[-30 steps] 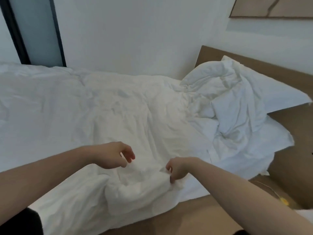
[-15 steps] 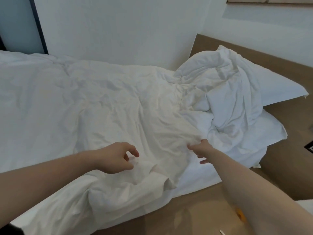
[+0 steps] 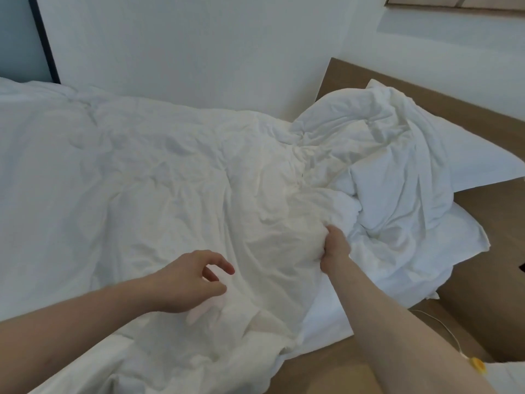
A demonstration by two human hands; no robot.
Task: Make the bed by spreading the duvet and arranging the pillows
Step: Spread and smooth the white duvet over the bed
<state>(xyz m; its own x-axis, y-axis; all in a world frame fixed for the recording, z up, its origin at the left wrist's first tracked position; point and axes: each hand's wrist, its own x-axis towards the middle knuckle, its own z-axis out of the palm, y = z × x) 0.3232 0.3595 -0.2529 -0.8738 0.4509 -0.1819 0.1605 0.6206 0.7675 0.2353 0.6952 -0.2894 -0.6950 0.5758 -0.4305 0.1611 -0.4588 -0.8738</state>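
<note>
A white, wrinkled duvet [image 3: 147, 189] covers most of the bed and is bunched in a heap toward the headboard at the right. My right hand [image 3: 335, 248] is closed on a fold of the duvet near the heap. My left hand [image 3: 190, 280] hovers just above the duvet near the front edge, fingers curled and apart, holding nothing. A white pillow [image 3: 466, 155] lies against the headboard, partly under the bunched duvet. A second white pillow [image 3: 443, 251] lies lower, half covered.
A brown wooden headboard [image 3: 355, 75] and side ledge [image 3: 488, 211] frame the bed at the right. A thin cord with a yellow piece [image 3: 476, 364] lies on the brown surface at the lower right. A white wall runs behind the bed.
My right hand let go of the duvet's front edge, reached toward the heap and closed on a fold there. My left hand stayed near the front edge, fingers spreading slightly.
</note>
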